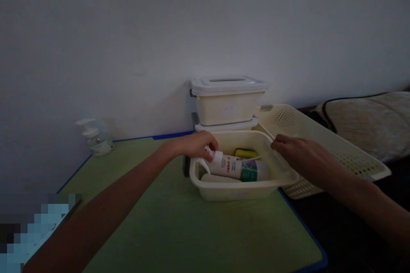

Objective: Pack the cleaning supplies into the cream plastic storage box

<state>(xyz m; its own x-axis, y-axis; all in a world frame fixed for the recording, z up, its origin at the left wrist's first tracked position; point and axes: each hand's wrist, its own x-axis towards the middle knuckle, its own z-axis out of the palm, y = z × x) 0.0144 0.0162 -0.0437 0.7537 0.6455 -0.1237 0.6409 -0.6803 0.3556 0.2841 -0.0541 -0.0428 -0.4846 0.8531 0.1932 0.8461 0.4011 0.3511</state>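
Observation:
A white spray bottle with a green label lies on its side in a cream plastic tub. My left hand is closed around its trigger head at the tub's left side. Over the right rim, my right hand has its fingers pinched together; a thin pale strip runs toward them, but what they hold is unclear. Behind the bottle sits a yellow sponge with a dark edge. A pale rounded item lies in front of it, partly covered.
Behind the tub, a lidded storage box rests on another white lid. To the right are a perforated basket and a beige cushion-like bundle. A clear pump bottle stands at the green tabletop's back left corner.

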